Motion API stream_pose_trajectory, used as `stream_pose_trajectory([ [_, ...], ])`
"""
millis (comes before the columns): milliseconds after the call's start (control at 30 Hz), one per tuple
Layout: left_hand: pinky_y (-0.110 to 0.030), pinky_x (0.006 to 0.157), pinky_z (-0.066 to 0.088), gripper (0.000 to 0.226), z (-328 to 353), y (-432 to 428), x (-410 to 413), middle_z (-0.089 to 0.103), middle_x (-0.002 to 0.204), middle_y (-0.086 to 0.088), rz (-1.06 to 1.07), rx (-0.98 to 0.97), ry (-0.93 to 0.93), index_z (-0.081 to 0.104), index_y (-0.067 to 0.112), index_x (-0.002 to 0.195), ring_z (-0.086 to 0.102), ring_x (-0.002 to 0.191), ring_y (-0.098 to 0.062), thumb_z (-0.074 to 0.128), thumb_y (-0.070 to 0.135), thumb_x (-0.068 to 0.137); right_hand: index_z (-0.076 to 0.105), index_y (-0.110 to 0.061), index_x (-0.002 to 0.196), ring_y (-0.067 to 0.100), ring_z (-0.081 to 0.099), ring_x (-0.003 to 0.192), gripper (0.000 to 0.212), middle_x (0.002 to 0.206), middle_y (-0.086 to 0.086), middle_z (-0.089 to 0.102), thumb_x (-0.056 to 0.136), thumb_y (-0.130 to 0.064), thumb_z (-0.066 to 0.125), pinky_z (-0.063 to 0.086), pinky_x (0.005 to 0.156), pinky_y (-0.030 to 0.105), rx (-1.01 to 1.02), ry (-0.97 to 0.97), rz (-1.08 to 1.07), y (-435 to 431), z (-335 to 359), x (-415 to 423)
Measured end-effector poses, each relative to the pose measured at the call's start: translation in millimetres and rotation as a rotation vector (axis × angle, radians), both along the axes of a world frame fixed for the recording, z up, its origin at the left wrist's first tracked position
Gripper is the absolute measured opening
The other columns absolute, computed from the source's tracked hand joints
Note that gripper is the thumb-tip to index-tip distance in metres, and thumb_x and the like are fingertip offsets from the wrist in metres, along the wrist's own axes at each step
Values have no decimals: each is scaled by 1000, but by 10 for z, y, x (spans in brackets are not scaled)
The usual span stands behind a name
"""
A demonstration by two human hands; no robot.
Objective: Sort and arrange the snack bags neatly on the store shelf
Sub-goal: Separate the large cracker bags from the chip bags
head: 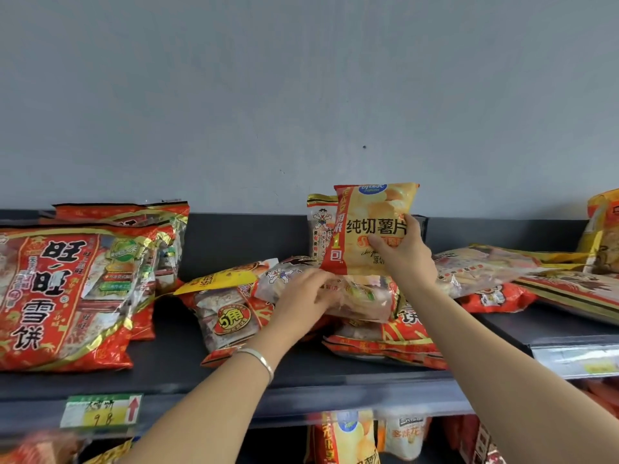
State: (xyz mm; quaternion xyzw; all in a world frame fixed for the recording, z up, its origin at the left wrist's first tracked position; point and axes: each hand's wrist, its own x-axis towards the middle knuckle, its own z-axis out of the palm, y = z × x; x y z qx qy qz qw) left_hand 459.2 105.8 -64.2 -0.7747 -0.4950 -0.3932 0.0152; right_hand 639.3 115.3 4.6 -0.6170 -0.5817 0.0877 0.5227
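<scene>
My right hand (407,254) grips a yellow potato chip bag (371,226) and holds it upright above a messy pile of snack bags in the middle of the dark top shelf (160,366). My left hand (303,296), a silver bracelet on its wrist, lies with fingers extended on a clear-fronted rice cracker bag (361,296) atop that pile. Under it lie a red bag with a "5角" badge (227,316) and flat red bags (385,349). A small white and red bag (320,226) stands behind the chip bag.
Large red rice cracker bags (63,296) stand stacked at the left of the shelf. More flat bags (502,272) lie at the right on a neighbouring shelf section. A green and yellow price tag (102,411) hangs on the front edge. Other bags show on the lower shelf (348,437).
</scene>
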Motion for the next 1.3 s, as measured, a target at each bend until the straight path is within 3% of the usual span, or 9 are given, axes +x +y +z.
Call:
stream_pose_trajectory([
  [100,-32,97,41,29,94,33,-316,57,123,6,156,33,-76,61,23,119,51,116,-13,52,35,94,25,-28,145,25,62,107,75,123,-3,61,85,-56,61,50,78,39,9,-18,28,14,78,-119],
  [267,-37,89,46,35,116,193,-993,51,128,-8,456,-166,-242,54,23,126,53,112,-27,55,32,92,24,-30,146,21,62,105,77,123,-8,60,84,-56,62,54,76,40,13,-23,128,81,88,-516],
  [367,-43,99,41,45,20,271,-1314,36,139,-13,599,-320,-394,44,25,135,42,122,-35,55,35,92,21,-29,147,15,58,95,78,115,-12,56,85,-54,62,49,65,33,1,-51,168,143,19,-794],
  [500,-50,110,27,64,-73,417,-1518,7,153,-15,674,-470,-660,28,26,145,17,136,-41,58,36,90,21,-30,147,18,63,99,80,122,-8,60,84,-58,61,57,77,42,-8,-60,192,289,-58,-1094],
  [600,-49,110,30,71,-87,540,-1571,-4,154,-16,674,-507,-805,23,23,147,22,136,-44,62,31,88,21,-30,147,21,63,105,81,125,-6,60,83,-60,60,56,79,44,-26,-80,174,403,-125,-1184],
  [833,-43,105,34,50,-77,642,-1604,34,141,-18,659,-414,-678,40,20,139,34,128,-39,53,18,91,21,-28,149,25,56,118,81,139,-2,52,84,-61,57,52,88,45,-71,-26,130,513,-249,-1156],
  [967,-42,105,34,53,-130,544,-1539,25,147,-17,620,-382,-700,36,13,142,32,132,-38,53,17,92,21,-29,148,25,58,115,81,137,-2,53,84,-62,57,52,88,48,-75,-12,128,513,-258,-1170],
  [1133,-30,103,35,54,41,366,-1440,11,155,-11,497,-142,-687,31,12,145,34,135,-28,50,9,95,23,-29,147,25,59,112,78,132,-3,56,85,-61,57,52,88,49,-83,0,118,502,-262,-1209],
  [1300,-19,91,39,84,277,423,-1336,2,154,-8,380,83,-1059,16,28,149,37,132,-23,56,-11,85,24,-27,147,24,61,108,76,130,-3,57,86,-58,58,53,86,47,-75,22,136,485,-266,-1200],
])
